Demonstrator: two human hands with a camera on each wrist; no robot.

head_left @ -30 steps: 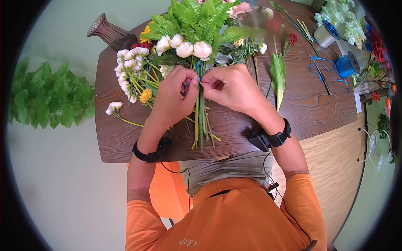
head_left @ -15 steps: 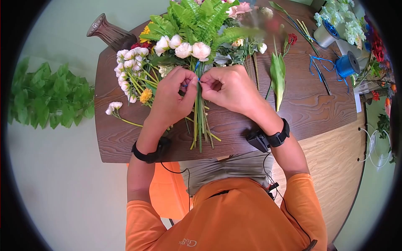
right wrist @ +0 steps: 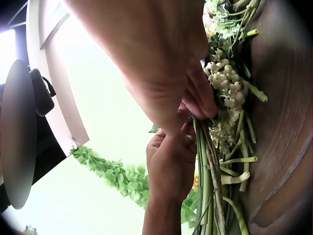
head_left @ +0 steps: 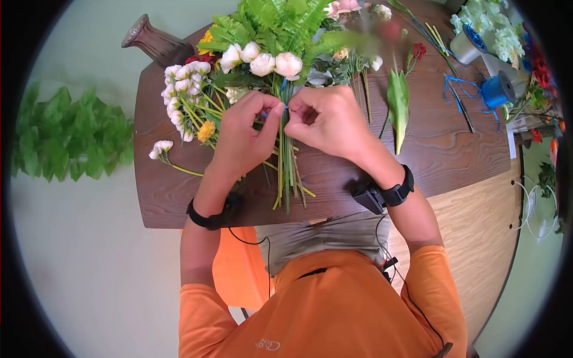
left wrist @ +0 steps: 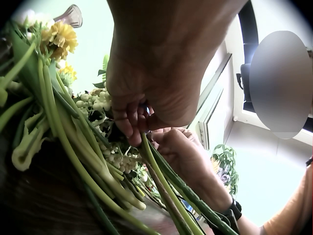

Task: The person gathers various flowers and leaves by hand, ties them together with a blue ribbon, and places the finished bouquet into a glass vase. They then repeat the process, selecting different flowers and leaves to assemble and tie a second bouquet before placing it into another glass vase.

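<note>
A bouquet of artificial flowers, with green fern leaves [head_left: 277, 27] and pale pink blooms [head_left: 288, 64] at its top, lies with its bundled stems [head_left: 288, 173] toward the person. Blue ribbon [head_left: 283, 86] passes round the stems just below the blooms. On the left side of the bundle, the left hand [head_left: 249, 131] pinches the ribbon between thumb and fingers. Opposite it, the right hand [head_left: 328, 124] pinches the ribbon too, its fingertips close to the left ones. In the right wrist view the fingers hide the tie point above the stems [right wrist: 205, 181].
White blooms [head_left: 185, 83] and a yellow flower [head_left: 206, 131] lie left of the bouquet. A glass vase [head_left: 155, 42] lies tipped at the back left. On the right are a broad green leaf [head_left: 398, 107], a blue ribbon spool [head_left: 496, 91] and a dark slim tool [head_left: 462, 110].
Both hands stay at the same place on the stems, their fingertips shifting only slightly at the ribbon. The head view has tilted a little.
</note>
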